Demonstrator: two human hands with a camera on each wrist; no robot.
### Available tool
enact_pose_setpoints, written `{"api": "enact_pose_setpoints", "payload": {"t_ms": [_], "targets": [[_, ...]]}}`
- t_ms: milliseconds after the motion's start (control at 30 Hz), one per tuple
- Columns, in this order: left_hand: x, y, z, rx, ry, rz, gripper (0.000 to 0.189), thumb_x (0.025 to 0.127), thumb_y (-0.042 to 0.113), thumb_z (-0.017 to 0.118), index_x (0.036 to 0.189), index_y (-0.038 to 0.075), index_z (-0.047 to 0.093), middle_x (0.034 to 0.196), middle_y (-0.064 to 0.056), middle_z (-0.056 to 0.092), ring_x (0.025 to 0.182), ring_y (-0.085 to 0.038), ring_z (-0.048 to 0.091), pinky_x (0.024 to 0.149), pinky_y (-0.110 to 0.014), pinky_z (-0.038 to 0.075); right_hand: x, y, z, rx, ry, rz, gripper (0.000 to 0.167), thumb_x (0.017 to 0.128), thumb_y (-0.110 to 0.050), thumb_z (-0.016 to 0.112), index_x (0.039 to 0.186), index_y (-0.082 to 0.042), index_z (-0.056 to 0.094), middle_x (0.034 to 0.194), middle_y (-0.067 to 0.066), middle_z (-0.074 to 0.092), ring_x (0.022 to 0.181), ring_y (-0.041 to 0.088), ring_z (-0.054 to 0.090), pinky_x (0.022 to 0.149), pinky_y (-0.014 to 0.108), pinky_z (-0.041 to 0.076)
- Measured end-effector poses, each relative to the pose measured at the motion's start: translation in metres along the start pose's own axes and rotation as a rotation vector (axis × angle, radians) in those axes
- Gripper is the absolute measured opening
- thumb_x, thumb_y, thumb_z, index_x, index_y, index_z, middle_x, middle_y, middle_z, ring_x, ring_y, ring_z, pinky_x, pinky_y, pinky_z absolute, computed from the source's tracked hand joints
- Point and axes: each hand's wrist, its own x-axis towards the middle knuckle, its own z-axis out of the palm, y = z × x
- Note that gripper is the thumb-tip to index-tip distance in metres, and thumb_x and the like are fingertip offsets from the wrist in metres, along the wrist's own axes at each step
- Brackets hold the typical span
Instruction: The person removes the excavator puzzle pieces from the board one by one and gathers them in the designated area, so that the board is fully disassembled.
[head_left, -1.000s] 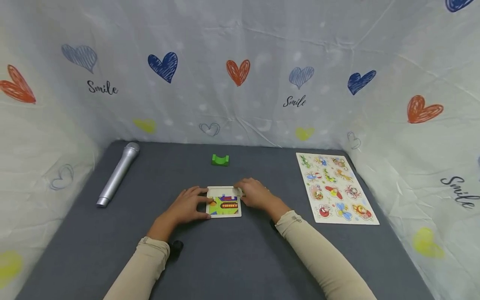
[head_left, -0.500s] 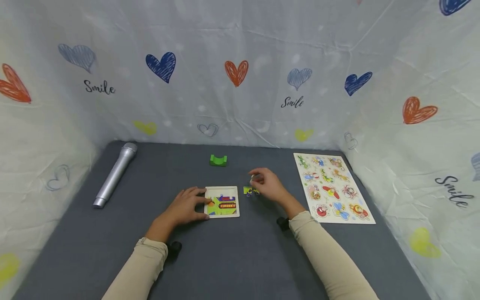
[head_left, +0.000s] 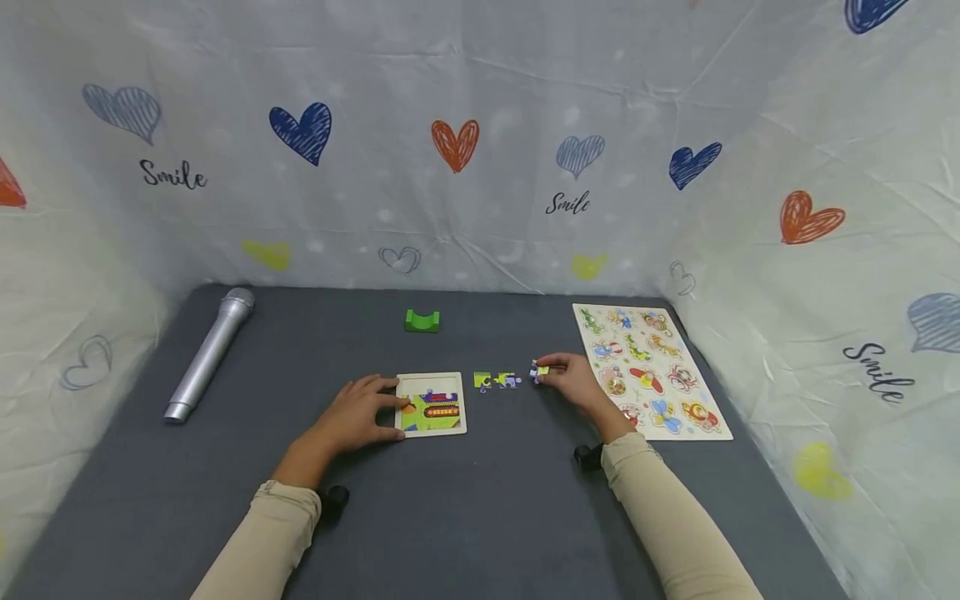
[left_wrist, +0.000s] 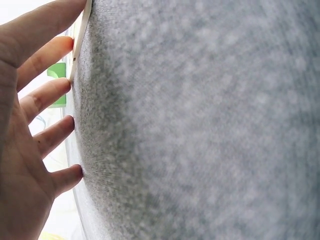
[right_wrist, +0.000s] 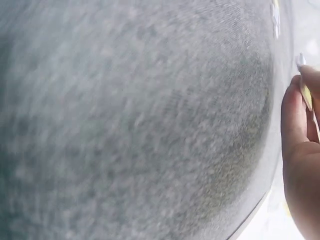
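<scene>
A small jigsaw puzzle tray (head_left: 430,381) with a pale frame lies mid-table, its upper strip bare and its lower part filled with a colourful picture. My left hand (head_left: 356,419) rests at its left side, thumb at the near corner and fingers along the frame and picture. In the left wrist view the left hand's fingers (left_wrist: 55,136) spread fairly straight. Right of the tray lie two small puzzle pieces, a left one (head_left: 482,380) and a right one (head_left: 507,380). My right hand (head_left: 581,387) pinches another puzzle piece (head_left: 536,372) between thumb and fingers, also seen edge-on in the right wrist view.
A green arch-shaped block (head_left: 422,322) stands behind the tray. A silver microphone (head_left: 210,356) lies at the left. The board with animal pictures (head_left: 652,371) lies at the right, partly behind the right hand. A heart-printed cloth (head_left: 480,233) hangs behind the table.
My right hand has left the tray's upper right corner and moved right, now with a puzzle piece pinched. Two pieces have come into sight beside the tray. The left hand stays at the tray.
</scene>
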Motion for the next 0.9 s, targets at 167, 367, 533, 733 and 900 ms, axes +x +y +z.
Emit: {"api": "enact_pose_setpoints", "payload": {"t_ms": [167, 367, 533, 733, 900], "targets": [[0.000, 0.000, 0.001, -0.003, 0.002, -0.014, 0.054, 0.079, 0.044, 0.078, 0.126, 0.019, 0.068, 0.147, -0.011, 0.045, 0.139, -0.040, 0.032, 0.109, -0.069, 0.020, 0.002, -0.005, 0.003, -0.010, 0.006, -0.023, 0.028, 0.089, 0.004, 0.063, 0.116, 0.007, 0.062, 0.112, 0.024, 0.064, 0.096, 0.027, 0.065, 0.077, 0.032, 0.055], [0.002, 0.002, 0.003, 0.003, -0.006, -0.019, 0.055, 0.078, 0.045, 0.079, 0.126, 0.020, 0.068, 0.147, -0.011, 0.045, 0.139, -0.040, 0.032, 0.109, -0.069, 0.020, 0.004, -0.012, 0.000, -0.208, -0.075, -0.093, 0.025, 0.096, 0.000, 0.056, 0.119, 0.004, 0.064, 0.115, 0.021, 0.065, 0.102, 0.030, 0.063, 0.080, 0.038, 0.052], [0.002, 0.002, 0.005, 0.001, -0.007, -0.019, 0.055, 0.078, 0.045, 0.078, 0.126, 0.020, 0.068, 0.147, -0.011, 0.045, 0.140, -0.040, 0.031, 0.110, -0.068, 0.019, 0.007, -0.018, -0.005, -0.326, -0.140, -0.112, 0.020, 0.096, -0.004, 0.058, 0.113, 0.003, 0.066, 0.104, 0.018, 0.067, 0.092, 0.028, 0.064, 0.076, 0.039, 0.051], [0.002, 0.003, 0.005, -0.003, 0.004, -0.017, 0.054, 0.078, 0.044, 0.079, 0.125, 0.020, 0.068, 0.147, -0.011, 0.045, 0.140, -0.040, 0.031, 0.109, -0.069, 0.019, 0.011, -0.015, -0.006, -0.332, -0.054, -0.043, 0.015, 0.093, -0.008, 0.062, 0.102, 0.004, 0.065, 0.094, 0.017, 0.068, 0.081, 0.022, 0.064, 0.069, 0.033, 0.052], [0.002, 0.002, 0.004, 0.001, -0.001, -0.026, 0.054, 0.078, 0.044, 0.079, 0.125, 0.020, 0.068, 0.147, -0.011, 0.045, 0.140, -0.040, 0.031, 0.109, -0.069, 0.019, 0.011, -0.014, -0.010, -0.145, -0.085, 0.039, 0.025, 0.092, -0.003, 0.062, 0.114, 0.010, 0.059, 0.088, 0.016, 0.066, 0.070, 0.016, 0.065, 0.065, 0.031, 0.057]]}}
